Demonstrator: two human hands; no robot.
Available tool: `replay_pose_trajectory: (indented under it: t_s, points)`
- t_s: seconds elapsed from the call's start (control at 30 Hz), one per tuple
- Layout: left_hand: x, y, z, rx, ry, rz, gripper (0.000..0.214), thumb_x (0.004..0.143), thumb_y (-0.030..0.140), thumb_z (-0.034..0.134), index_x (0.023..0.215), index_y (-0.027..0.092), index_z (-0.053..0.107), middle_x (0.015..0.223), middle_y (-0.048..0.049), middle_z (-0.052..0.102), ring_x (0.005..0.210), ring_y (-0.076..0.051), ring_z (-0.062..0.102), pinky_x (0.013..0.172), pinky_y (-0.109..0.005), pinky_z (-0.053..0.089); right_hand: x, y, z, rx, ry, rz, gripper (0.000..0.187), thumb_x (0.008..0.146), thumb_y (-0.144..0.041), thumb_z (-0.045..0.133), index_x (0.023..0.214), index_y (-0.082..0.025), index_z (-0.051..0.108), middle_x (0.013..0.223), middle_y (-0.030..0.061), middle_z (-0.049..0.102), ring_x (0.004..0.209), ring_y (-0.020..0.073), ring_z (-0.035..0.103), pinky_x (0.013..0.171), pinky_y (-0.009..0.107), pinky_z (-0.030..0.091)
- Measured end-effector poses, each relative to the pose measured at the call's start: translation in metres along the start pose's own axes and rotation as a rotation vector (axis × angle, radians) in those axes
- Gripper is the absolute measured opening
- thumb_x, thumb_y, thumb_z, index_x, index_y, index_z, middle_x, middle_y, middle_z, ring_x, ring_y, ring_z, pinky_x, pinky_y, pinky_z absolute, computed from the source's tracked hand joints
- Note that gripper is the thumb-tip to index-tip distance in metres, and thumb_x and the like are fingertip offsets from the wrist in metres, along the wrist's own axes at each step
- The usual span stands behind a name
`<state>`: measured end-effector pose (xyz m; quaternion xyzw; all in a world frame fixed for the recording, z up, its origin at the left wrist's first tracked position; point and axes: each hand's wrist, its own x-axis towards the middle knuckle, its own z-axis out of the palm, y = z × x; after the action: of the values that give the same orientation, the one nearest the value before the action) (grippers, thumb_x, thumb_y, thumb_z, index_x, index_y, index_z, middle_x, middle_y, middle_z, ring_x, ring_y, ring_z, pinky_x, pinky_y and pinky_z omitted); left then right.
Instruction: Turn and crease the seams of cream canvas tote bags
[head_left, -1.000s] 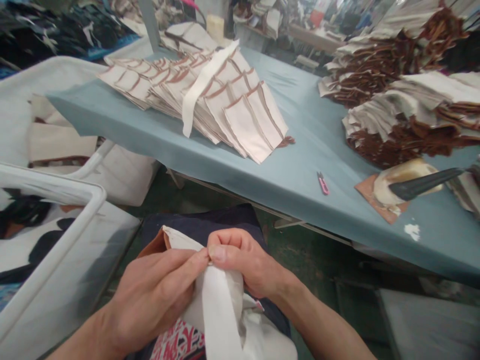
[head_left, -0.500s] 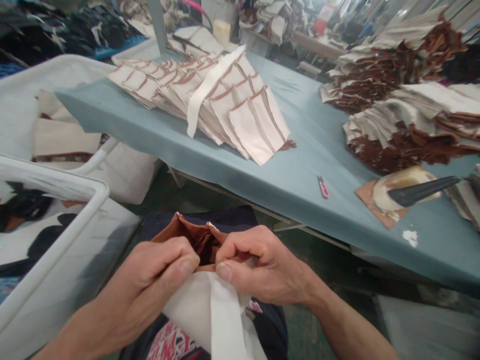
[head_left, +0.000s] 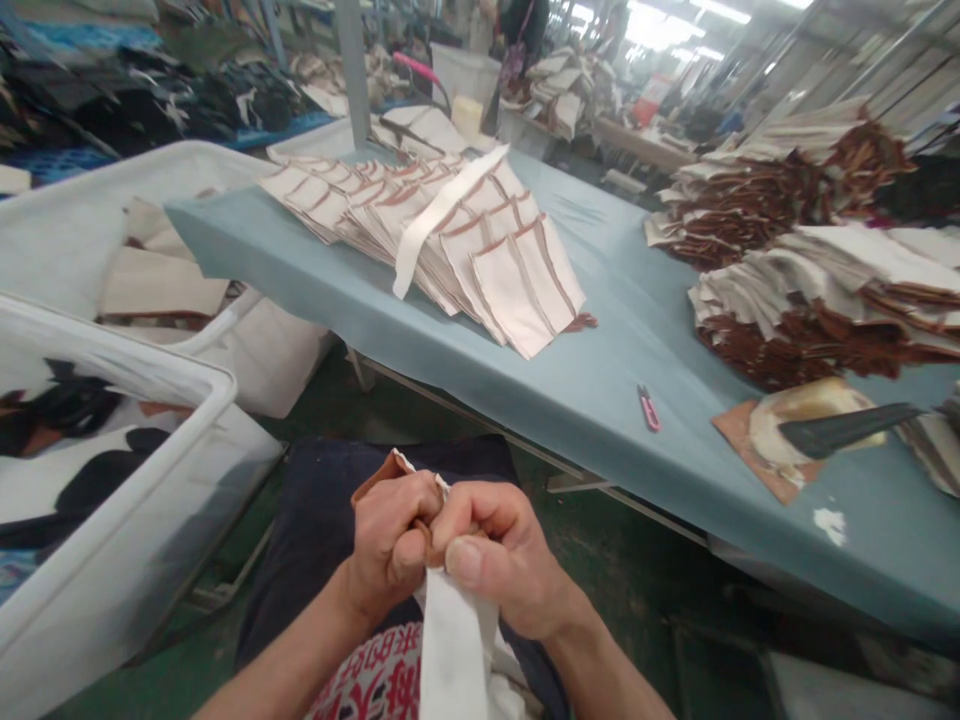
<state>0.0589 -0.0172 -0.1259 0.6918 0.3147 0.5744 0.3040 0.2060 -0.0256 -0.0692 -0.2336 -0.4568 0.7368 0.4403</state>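
Note:
Over my lap, both hands grip a cream fabric piece with a brown lining. My left hand is closed on its upper edge, fingers curled. Pressed right beside it, my right hand pinches the same edge between thumb and forefinger. A white strip hangs down from under the right thumb, lying against the piece; whether it is attached I cannot tell. Most of the piece is hidden behind my hands and the strip.
A blue-covered table bears overlapping cream pieces, a loose white strip, pink thread snips, a glue pot with a dark-handled tool, and brown-and-cream stacks. White bins stand at left.
My hands have come together, the left moving right toward the right hand. The brown-lined opening, spread before, is now bunched between them. The camera view has tilted up slightly.

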Motion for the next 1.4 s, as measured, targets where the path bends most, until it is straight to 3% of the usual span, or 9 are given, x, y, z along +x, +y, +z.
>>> replay_pose_trajectory:
  t_s: [0.17, 0.3, 0.53, 0.73, 0.83, 1.0, 1.13, 1.27, 1.4]
  points:
    - [0.014, 0.0, -0.019, -0.034, -0.131, -0.038, 0.071, 0.119, 0.068, 0.027, 0.072, 0.023, 0.053, 0.064, 0.0016, 0.06, 0.057, -0.016, 0.056, 0.06, -0.031, 0.046, 0.003, -0.041, -0.019, -0.611, -0.131, -0.241, 0.023, 0.098, -0.024, 0.071, 0.077, -0.02, 0.063, 0.063, -0.0077, 0.05, 0.053, 0.007, 0.038, 0.053, 0.022, 0.034]
    - [0.038, 0.026, -0.043, -0.039, -0.336, -0.066, 0.077, 0.116, 0.077, 0.023, 0.077, 0.021, 0.06, 0.069, 0.0024, 0.062, 0.061, -0.014, 0.057, 0.062, -0.028, 0.046, 0.006, -0.058, -0.029, -0.908, -0.2, -0.388, 0.021, 0.104, -0.023, 0.065, 0.083, -0.02, 0.066, 0.067, -0.0053, 0.062, 0.057, 0.0082, 0.05, 0.059, 0.023, 0.039]
    - [0.08, 0.07, -0.054, 0.149, -0.593, -0.091, 0.058, 0.124, 0.043, 0.035, 0.072, 0.021, 0.049, 0.065, 0.0074, 0.053, 0.057, -0.009, 0.049, 0.055, -0.021, 0.038, 0.006, -0.065, -0.033, -1.169, -0.189, -0.541, 0.025, 0.111, -0.023, 0.06, 0.086, -0.021, 0.062, 0.07, -0.004, 0.069, 0.06, 0.0105, 0.059, 0.063, 0.027, 0.042]
    - [0.081, 0.073, -0.031, 0.188, -0.467, -0.222, 0.045, 0.109, 0.023, 0.052, 0.064, 0.021, 0.049, 0.056, 0.0083, 0.047, 0.049, -0.008, 0.042, 0.049, -0.023, 0.029, 0.0, -0.061, -0.034, -1.331, -0.077, -0.652, 0.037, 0.113, -0.021, 0.055, 0.076, -0.023, 0.054, 0.063, -0.0044, 0.063, 0.055, 0.0114, 0.052, 0.059, 0.029, 0.039]
    - [0.074, 0.071, -0.024, -0.027, -0.467, -0.421, 0.055, 0.109, 0.037, 0.058, 0.059, 0.021, 0.041, 0.055, 0.0069, 0.038, 0.049, -0.009, 0.037, 0.049, -0.024, 0.027, -0.002, -0.057, -0.032, -1.288, -0.079, -0.669, 0.039, 0.115, -0.025, 0.053, 0.076, -0.023, 0.056, 0.062, -0.0046, 0.062, 0.054, 0.0114, 0.053, 0.057, 0.029, 0.039]
    - [0.059, 0.058, -0.02, -0.313, -0.496, -0.742, 0.084, 0.093, 0.1, 0.049, 0.058, 0.026, 0.026, 0.055, 0.0081, 0.024, 0.048, -0.009, 0.017, 0.038, -0.026, 0.017, -0.002, -0.044, -0.031, -1.233, -0.054, -0.761, 0.035, 0.116, -0.032, 0.057, 0.085, -0.022, 0.068, 0.062, -0.005, 0.062, 0.052, 0.0131, 0.054, 0.055, 0.03, 0.042]
    - [0.052, 0.054, -0.02, -0.331, -0.468, -0.788, 0.087, 0.086, 0.101, 0.059, 0.057, 0.025, 0.027, 0.055, 0.0084, 0.024, 0.048, -0.008, 0.018, 0.04, -0.026, 0.017, 0.0, -0.032, -0.034, -1.178, -0.029, -0.85, 0.036, 0.117, -0.031, 0.058, 0.085, -0.021, 0.069, 0.06, -0.0064, 0.06, 0.051, 0.0116, 0.053, 0.058, 0.028, 0.044]
    - [0.047, 0.054, -0.022, -0.291, -0.412, -0.76, 0.085, 0.093, 0.091, 0.065, 0.057, 0.023, 0.031, 0.056, 0.0066, 0.029, 0.05, -0.009, 0.024, 0.045, -0.026, 0.02, -0.005, -0.034, -0.041, -1.155, -0.086, -0.724, 0.034, 0.117, -0.033, 0.058, 0.088, -0.02, 0.068, 0.065, -0.0046, 0.064, 0.056, 0.0118, 0.058, 0.06, 0.027, 0.042]
    - [0.039, 0.05, -0.024, -0.282, -0.385, -0.74, 0.082, 0.096, 0.093, 0.057, 0.058, 0.024, 0.031, 0.055, 0.0055, 0.031, 0.049, -0.011, 0.027, 0.044, -0.028, 0.022, -0.009, -0.048, -0.05, -0.968, -0.228, -0.374, 0.039, 0.118, -0.041, 0.047, 0.088, -0.021, 0.063, 0.076, 0.0, 0.07, 0.069, 0.0138, 0.065, 0.067, 0.026, 0.047]
